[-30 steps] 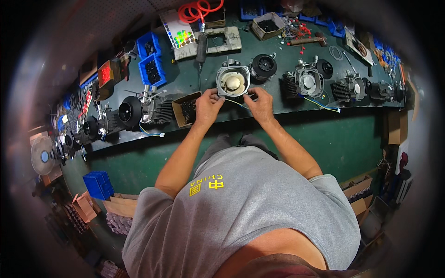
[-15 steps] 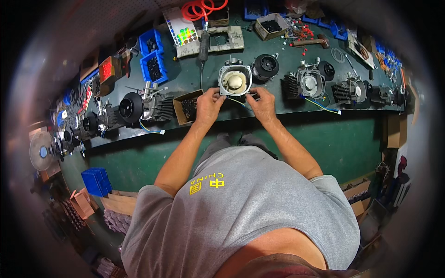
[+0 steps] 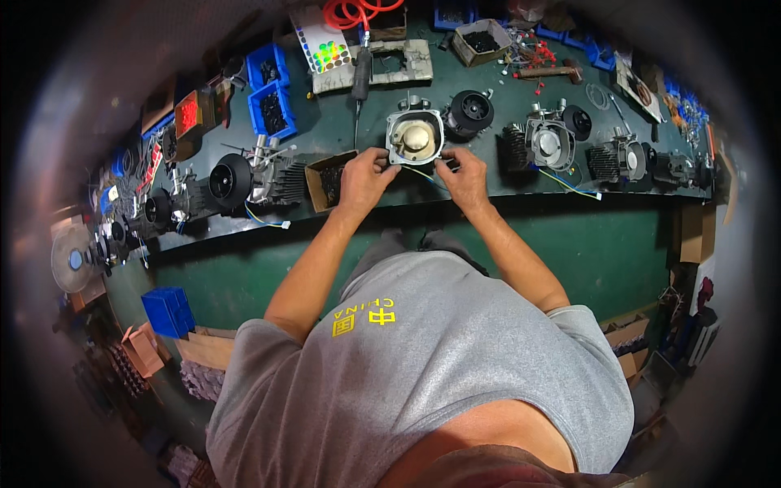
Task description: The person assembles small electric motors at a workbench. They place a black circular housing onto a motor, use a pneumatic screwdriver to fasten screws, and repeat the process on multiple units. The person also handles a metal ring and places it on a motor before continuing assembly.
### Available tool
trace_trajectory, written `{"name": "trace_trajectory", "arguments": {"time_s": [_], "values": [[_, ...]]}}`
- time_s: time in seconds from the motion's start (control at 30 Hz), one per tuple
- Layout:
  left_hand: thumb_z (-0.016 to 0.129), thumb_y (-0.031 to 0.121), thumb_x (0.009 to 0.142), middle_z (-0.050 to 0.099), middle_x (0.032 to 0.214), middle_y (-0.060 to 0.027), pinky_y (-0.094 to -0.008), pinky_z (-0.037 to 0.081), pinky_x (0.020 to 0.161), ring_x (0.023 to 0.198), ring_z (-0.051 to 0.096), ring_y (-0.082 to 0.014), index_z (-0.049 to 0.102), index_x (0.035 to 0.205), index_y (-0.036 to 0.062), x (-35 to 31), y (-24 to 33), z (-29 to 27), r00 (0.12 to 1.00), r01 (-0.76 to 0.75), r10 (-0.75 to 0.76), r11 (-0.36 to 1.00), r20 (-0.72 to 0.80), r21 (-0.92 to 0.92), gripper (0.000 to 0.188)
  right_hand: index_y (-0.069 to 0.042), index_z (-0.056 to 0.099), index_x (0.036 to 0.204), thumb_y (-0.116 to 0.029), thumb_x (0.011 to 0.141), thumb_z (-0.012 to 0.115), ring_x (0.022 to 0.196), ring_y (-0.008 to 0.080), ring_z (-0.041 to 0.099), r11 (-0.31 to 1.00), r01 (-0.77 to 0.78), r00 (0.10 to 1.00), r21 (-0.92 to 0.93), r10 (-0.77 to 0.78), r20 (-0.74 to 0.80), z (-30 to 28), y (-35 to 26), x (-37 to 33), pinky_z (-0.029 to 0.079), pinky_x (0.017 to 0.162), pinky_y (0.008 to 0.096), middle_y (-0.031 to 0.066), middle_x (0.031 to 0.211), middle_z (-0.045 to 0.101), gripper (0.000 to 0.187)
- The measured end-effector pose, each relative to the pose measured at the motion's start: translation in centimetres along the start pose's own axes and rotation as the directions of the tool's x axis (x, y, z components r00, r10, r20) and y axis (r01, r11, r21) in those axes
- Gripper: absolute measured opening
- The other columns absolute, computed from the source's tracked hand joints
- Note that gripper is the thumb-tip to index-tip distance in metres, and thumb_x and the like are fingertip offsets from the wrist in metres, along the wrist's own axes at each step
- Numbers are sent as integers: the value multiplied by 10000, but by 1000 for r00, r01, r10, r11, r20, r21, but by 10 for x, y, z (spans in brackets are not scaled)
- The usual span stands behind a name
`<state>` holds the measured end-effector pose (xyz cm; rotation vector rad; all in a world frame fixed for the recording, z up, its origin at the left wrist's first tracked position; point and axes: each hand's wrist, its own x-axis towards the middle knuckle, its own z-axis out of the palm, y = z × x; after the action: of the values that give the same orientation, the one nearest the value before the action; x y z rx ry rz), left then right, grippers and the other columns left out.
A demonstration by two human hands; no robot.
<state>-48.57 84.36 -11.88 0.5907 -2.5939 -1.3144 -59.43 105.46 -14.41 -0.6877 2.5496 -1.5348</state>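
On the bench in front of me lies an open, squarish silver metal housing (image 3: 397, 130) with a pale dome in its middle. At its near left corner my left hand (image 3: 364, 180) is closed, thumb and fingers pinched against the edge. My right hand (image 3: 465, 180) pinches the near right corner in the same way. A thin yellow-blue wire (image 3: 421, 174) runs out from the housing's near side between my hands. Just behind the right hand stands a black fan wheel (image 3: 471, 111). Beside my left hand is a cardboard box (image 3: 316, 191) of small dark parts.
A power screwdriver (image 3: 361, 77) with a red coiled hose (image 3: 346, 15) lies behind the housing. Similar finned units (image 3: 549, 145) stand to the right, and more with a black fan (image 3: 230, 181) to the left. Blue bins (image 3: 271, 111) and a hammer (image 3: 553, 71) sit farther back.
The view has shifted slightly. Both hands stay at the housing's near corners, with only small finger movement; the housing looks the same.
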Motion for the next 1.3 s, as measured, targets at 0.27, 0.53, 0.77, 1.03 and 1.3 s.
{"name": "trace_trajectory", "arguments": {"time_s": [0.27, 0.53, 0.77, 1.03, 1.3], "values": [[860, 149, 825, 739, 889, -135, -315, 575, 710, 748, 700, -174, 728, 1106, -15, -1, 11, -3, 1000, -2, 2, 999, -2, 39, 351, 6, 715, 957, -138, 818, 787, 750, 314, 707, 1000, 5, 1000, -21, -5, -1, -1, -2, 3, 565, 699, 407, 171, 891, 725, 212], [861, 163, 828, 738, 882, -140, -325, 577, 716, 739, 704, -189, 725, 1102, -22, 3, 2, 4, 998, 59, -60, 998, 21, 17, 358, 6, 711, 961, -154, 807, 789, 799, 331, 708, 999, 9, 1000, -34, -8, 17, -3, -4, 3, 559, 729, 429, 170, 895, 724, 235], [865, 168, 817, 741, 893, -149, -339, 581, 722, 733, 703, -208, 727, 1108, -19, 0, 9, -1, 1000, 14, -15, 997, 8, 78, 372, 32, 703, 983, -222, 784, 807, 840, 344, 706, 996, -69, 995, -63, 64, -73, -9, -13, 34, 560, 765, 436, 179, 902, 720, 339], [832, 166, 841, 752, 932, -178, -403, 577, 747, 822, 737, -310, 723, 1061, -1, 3, 4, 1, 998, 44, -46, 998, 32, 36, 297, 1, 739, 915, -269, 799, 789, 890, 425, 715, 946, -107, 993, -305, 114, 5, 6, -12, 84, 575, 787, 501, 220, 942, 744, 299], [798, 157, 871, 754, 952, -166, -417, 574, 766, 845, 737, -311, 719, 1057, 8, 3, 6, 3, 998, 43, -44, 999, 37, 32, 251, -5, 728, 901, -219, 827, 767, 873, 424, 716, 946, -58, 998, -319, 68, 18, 6, -5, 84, 576, 780, 515, 209, 928, 742, 231]]}}
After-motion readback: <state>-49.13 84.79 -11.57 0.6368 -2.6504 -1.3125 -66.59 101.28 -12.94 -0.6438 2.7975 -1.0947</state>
